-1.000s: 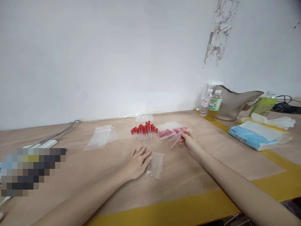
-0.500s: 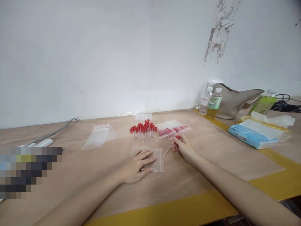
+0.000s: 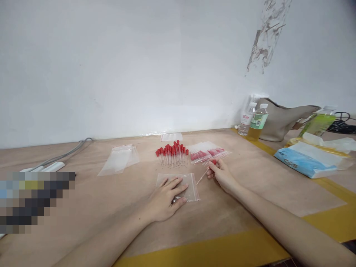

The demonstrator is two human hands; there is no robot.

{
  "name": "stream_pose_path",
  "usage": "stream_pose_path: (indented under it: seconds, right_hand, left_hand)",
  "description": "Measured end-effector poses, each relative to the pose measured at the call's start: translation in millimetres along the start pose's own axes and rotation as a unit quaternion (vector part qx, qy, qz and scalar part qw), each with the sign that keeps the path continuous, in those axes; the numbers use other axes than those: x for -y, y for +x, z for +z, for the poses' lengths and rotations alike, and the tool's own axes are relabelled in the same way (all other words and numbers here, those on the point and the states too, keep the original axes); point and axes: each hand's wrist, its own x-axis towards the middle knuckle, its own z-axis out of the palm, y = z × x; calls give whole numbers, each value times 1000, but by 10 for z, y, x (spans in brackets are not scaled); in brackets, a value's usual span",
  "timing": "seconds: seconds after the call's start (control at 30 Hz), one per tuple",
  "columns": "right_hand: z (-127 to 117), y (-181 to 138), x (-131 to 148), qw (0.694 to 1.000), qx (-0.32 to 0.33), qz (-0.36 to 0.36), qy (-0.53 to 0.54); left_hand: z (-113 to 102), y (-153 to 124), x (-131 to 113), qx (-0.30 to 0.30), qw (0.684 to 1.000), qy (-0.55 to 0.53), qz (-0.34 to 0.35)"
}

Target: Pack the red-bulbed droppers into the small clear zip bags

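Note:
Fingers spread, my left hand [image 3: 169, 196] lies flat on a clear zip bag [image 3: 190, 189] on the brown-covered table. My right hand [image 3: 221, 174] pinches a dropper [image 3: 203, 175] by its red rubber bulb. The thin clear tube slants down and left, its tip close to the bag's zip edge; whether it touches the bag I cannot tell. Beyond the left hand is a pile of red-bulbed droppers [image 3: 172, 152]. Just past the right hand lie zip bags holding droppers [image 3: 205, 152], overlapping one another.
Flat zip bags [image 3: 119, 160] lie at the left, and another bag [image 3: 171, 137] is by the wall. A grey cable [image 3: 69, 151] runs at far left. On the right stand drink bottles [image 3: 258, 122], a grey container [image 3: 278, 120] and a blue tissue pack [image 3: 303, 162]. Yellow tape [image 3: 211, 244] edges the table.
The whole view has shifted slightly, so things sit a little further right. Both hands keep nearly the same pose, the left on the bag and the right holding the dropper.

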Motion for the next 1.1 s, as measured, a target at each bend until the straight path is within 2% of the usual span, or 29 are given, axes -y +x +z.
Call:
stream_pose_path:
  seconds: [0.27,0.37,0.43,0.53,0.67,0.77,0.9,1.03,1.1]
  right_hand:
    - [47,-38,-21,999,15,15,35]
    - [81,-92,5,996,47,50,50]
    - [83,-126,36,990,93,91,61]
    - [43,-156,88,970,205,122,39]
    - [-15,-178,112,927,364,89,-30]
    - [11,-208,84,906,418,61,-21]
    - [89,-237,58,901,430,55,-24]
    - [65,-181,100,918,388,32,-69]
    - [7,-128,129,922,374,37,-97]
  left_hand:
    - [-9,8,-40,-4,1000,13,-10]
    - [3,26,-63,-10,1000,15,-24]
    - [8,41,-76,-18,999,12,-33]
    - [8,51,-80,-21,999,12,-41]
    - [7,43,-67,-13,999,10,-42]
    - [19,44,-61,-13,999,6,-41]
    - [22,54,-58,-15,999,-7,-42]
    - [-44,19,11,-9,998,-45,-45]
    - [-88,-12,71,-4,998,-61,-25]
